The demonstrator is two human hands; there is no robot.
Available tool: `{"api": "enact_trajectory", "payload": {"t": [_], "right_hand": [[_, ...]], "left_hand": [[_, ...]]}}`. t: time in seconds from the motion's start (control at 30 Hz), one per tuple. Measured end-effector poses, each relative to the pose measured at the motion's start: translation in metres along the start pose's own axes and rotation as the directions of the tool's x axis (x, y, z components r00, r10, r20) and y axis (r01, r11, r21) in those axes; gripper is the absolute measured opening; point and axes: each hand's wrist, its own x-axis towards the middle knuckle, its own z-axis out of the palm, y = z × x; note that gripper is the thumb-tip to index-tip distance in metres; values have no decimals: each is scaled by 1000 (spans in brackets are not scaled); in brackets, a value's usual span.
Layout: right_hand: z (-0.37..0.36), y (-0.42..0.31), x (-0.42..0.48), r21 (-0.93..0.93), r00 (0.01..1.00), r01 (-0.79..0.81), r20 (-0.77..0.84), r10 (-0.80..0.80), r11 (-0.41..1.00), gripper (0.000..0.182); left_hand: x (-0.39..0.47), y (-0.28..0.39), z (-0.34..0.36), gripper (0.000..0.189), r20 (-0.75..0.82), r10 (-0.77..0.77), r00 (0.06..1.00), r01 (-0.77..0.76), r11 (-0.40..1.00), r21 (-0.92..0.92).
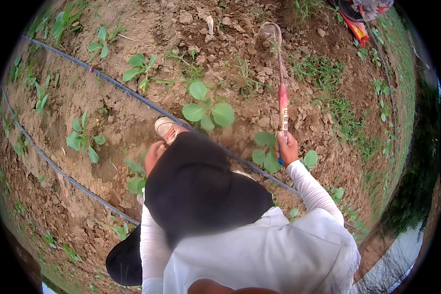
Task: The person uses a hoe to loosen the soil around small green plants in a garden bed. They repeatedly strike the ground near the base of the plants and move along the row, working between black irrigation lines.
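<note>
My right hand [287, 149] is closed around the handle of a hand hoe [281, 73], a tool with a red and blue grip and a curved metal neck. Its hooked head reaches away from me and lies at the loose, cloddy soil. Beside this hand, to its left, grows a broad-leaved seedling [267, 152]. My left hand [154, 153] is beside my bent knee, near my shoe [167, 129]; its fingers are partly hidden, and whether it holds anything does not show. A larger leafy seedling [207, 110] stands between the shoe and the hoe.
A dark drip irrigation pipe [139, 97] runs diagonally past my foot and under my leg; a second pipe [58, 169] lies to the left. Grass weeds [349, 117] grow right of the hoe. More seedlings [82, 137] stand at left. A red and yellow packet [358, 31] lies at upper right.
</note>
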Motion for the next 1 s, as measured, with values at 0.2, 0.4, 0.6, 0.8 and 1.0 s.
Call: {"api": "enact_trajectory", "payload": {"t": [0.2,0.4,0.6,0.8,1.0], "right_hand": [[22,-3,-12,-98,981,-13,189,31,995,21],[-10,8,-51,-119,953,-100,273,130,988,28],[-69,-15,-59,-57,986,-168,-30,166,984,32],[-44,-40,-32,0,998,-15,-68,15,1000,28],[-18,-29,-81,-118,897,-230,359,258,966,32]], "left_hand": [[-1,0,-4,25,-8,-54,999,54,998,18],[-2,1,-1,25,-18,-66,998,67,997,50],[0,-10,2,25,-25,-102,994,101,993,-57],[-3,-1,-2,25,0,-156,988,155,985,-78],[-1,-6,-1,26,-43,-119,992,119,993,-16]]}}
